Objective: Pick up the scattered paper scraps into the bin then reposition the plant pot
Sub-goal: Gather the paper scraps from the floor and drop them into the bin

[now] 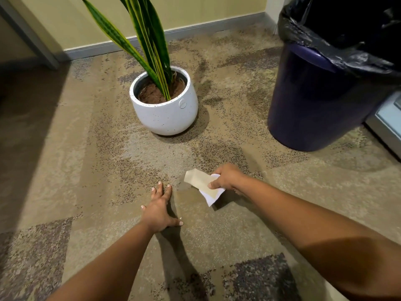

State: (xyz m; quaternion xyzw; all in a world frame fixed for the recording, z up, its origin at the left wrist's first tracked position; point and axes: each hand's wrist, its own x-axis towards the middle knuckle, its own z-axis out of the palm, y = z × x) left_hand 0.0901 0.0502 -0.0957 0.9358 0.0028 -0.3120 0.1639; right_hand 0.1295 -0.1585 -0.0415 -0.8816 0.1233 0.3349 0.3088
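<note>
Two hands were low over the carpet [65,170]. From the head view, the right hand [227,178] pinched paper scraps [202,185] just above the floor. The left hand [159,210] lay spread flat on the carpet. The white pot [165,114] stood farther back, and the bin [314,101] stood to its right.

You see a matt, speckled white plant pot [166,109], a smooth dark plastic bin [312,109] lined with a glossy black bag [338,40], matt paper scraps [202,184], and rough, mottled carpet [86,170].
</note>
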